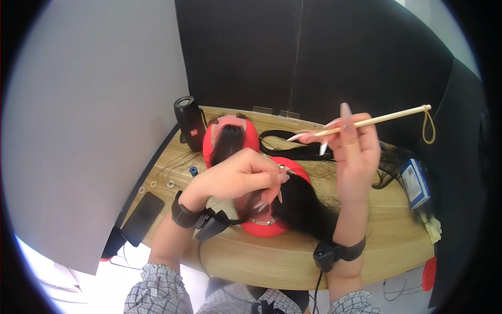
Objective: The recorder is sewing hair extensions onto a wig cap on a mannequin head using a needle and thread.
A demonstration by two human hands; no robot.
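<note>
A red head form (264,229) with a mesh cap and long black hair (300,204) lies in front of me on the table. My left hand (248,175) is over its left side, with thumb and forefinger pinched together beside the hair. Whatever is between those fingertips is too small to make out. Raised to the right and above the form, my right hand (353,144) grips a thin pale wooden stick (389,115). A yellowish loop (429,129) hangs from the stick's outer end. Its inner end is partly hidden by my fingers.
Behind my left hand stands a second red head form (251,137) with black hair. A black cylindrical speaker (190,123), a phone (143,218) and small white rings (153,184) are at left. A blue-white box (415,183) sits at right. Dark panels (314,57) enclose the back.
</note>
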